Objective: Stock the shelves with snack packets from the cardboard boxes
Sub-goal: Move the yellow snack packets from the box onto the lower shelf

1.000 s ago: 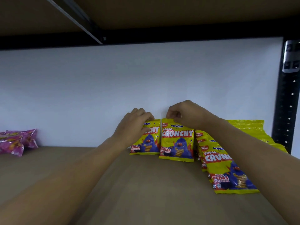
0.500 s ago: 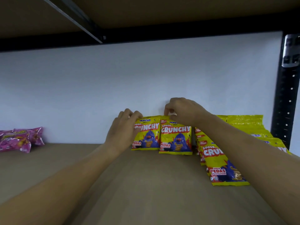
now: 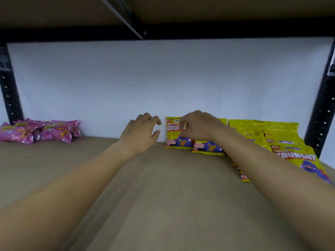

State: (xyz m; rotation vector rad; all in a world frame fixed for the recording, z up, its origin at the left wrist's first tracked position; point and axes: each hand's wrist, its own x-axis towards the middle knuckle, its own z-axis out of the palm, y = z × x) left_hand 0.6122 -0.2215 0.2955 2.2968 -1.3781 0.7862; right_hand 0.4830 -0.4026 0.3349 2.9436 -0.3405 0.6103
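Two yellow "Crunchy" snack packets stand upright against the white back wall on the brown shelf board (image 3: 163, 196). The left packet (image 3: 173, 134) stands free. The right packet (image 3: 208, 148) is half hidden by my right hand (image 3: 199, 126), whose curled fingers pinch it near the top. My left hand (image 3: 143, 131) hovers just left of the left packet with its fingers loosely curled, holding nothing and apart from the packet.
A pile of more yellow packets (image 3: 282, 140) leans at the right, near the black upright (image 3: 322, 115). Pink snack packets (image 3: 41, 131) lie at the far left by the other upright (image 3: 9, 98). Another shelf hangs close overhead.
My left hand has let go of the left yellow packet and drawn away to the left. My right hand stays on the right packet. The view has shifted, showing more of the shelf.
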